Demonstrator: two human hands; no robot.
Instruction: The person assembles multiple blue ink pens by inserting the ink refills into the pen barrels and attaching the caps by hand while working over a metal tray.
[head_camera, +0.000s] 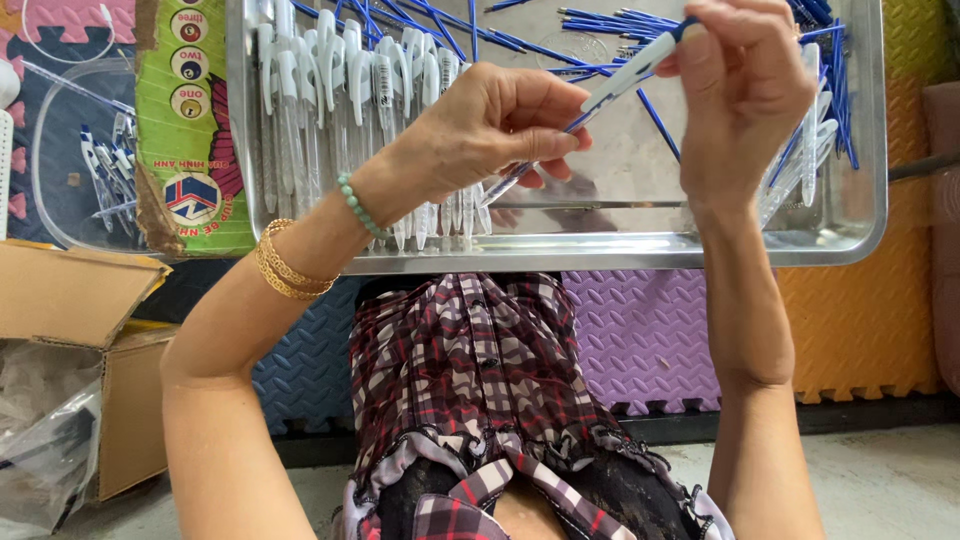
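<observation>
My left hand (490, 125) and my right hand (740, 90) hold one white pen (612, 88) with a blue refill between them, above a shiny metal tray (640, 245). The left fingers pinch the pen's lower, tip end; the right fingers close on its upper end. A row of white pen barrels (330, 90) lies in the tray's left part. Loose blue refills (600, 25) are scattered across its far side. More white pen parts (805, 150) rest at the tray's right, behind my right wrist.
A green printed cardboard sheet (190, 120) lies left of the tray, beside a clear plastic bag of pens (100, 160). An open cardboard box (90, 330) stands at lower left. Purple, blue and orange foam mats (650, 330) cover the floor. My plaid-clothed lap (470, 380) lies below the tray.
</observation>
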